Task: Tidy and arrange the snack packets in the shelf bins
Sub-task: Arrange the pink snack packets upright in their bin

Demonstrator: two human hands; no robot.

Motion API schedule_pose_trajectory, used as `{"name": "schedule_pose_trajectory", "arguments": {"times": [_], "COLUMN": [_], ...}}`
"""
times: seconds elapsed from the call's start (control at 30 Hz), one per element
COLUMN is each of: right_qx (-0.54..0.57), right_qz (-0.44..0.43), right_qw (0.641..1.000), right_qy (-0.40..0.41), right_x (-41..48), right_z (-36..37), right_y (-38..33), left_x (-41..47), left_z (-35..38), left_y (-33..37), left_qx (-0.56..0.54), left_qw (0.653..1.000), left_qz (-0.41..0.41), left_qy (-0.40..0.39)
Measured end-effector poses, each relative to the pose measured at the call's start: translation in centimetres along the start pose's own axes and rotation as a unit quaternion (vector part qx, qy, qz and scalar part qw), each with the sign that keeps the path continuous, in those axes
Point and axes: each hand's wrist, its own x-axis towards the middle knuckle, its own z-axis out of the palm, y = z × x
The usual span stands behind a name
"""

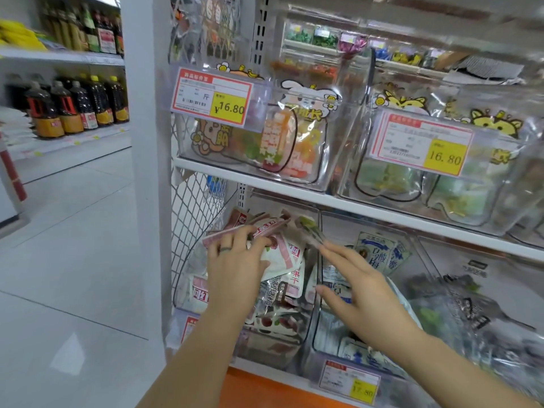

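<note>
The left hand [235, 266] grips pink-and-white plastic snack packets [266, 224], fanned out sideways. A blurry green-tipped packet [309, 228] lies up and left, right at the fingertips of the right hand [365, 284]. Those fingers are straight, and that hand is nearer.

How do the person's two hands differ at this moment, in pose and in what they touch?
The left hand wears a ring; the right hand shows none. The left hand's fingers curl round pink and white packets; the right hand's fingers are straight and spread. The left hand is in the leftmost lower bin; the right hand is over the next bin, with blue packets. Both reach toward the bins.
</note>
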Motion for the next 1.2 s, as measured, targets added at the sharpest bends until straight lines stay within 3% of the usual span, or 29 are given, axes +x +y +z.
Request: {"name": "schedule_pose_trajectory", "arguments": {"times": [0.1,0.2,0.4,0.57,0.63,0.77,0.9,1.0,1.2], "right_qx": [0.015,0.029,0.073,0.090,0.104,0.138,0.018,-0.002,-0.165], "right_qz": [-0.027,-0.056,-0.098,-0.206,-0.239,-0.170,-0.059,0.005,0.015], "right_qw": [0.999,0.996,0.987,0.968,0.960,0.971,0.996,0.996,0.946], "right_qy": [0.035,0.066,0.107,0.110,0.103,0.100,-0.062,-0.093,-0.278], "right_x": [-0.8,-1.5,-0.9,1.1,1.9,4.1,7.0,8.6,9.6], "right_z": [-0.6,-0.8,-0.9,0.2,0.7,1.0,3.2,4.4,5.2], "right_y": [-0.3,-0.3,-1.6,-5.7,-6.7,-6.4,-6.2,-6.9,-7.1], "left_x": [0.4,0.1,-2.3,-4.4,-4.9,-5.6,-5.5,-5.2,-5.1], "left_z": [0.1,-0.9,-5.5,-7.7,-7.6,-8.0,-8.4,-8.2,-7.8], "left_y": [0.2,0.2,-1.4,-2.5,-3.4,-5.5,-6.8,-7.0,-7.2], "left_qx": [-0.056,-0.186,-0.350,-0.299,-0.297,-0.316,-0.338,-0.345,-0.332], "left_qw": [0.995,0.971,0.935,0.952,0.954,0.943,0.922,0.918,0.928], "left_qz": [0.036,0.060,-0.031,0.039,0.028,-0.058,-0.085,-0.088,-0.074], "left_qy": [-0.070,-0.140,-0.045,-0.044,-0.020,0.093,0.169,0.174,0.149]}}
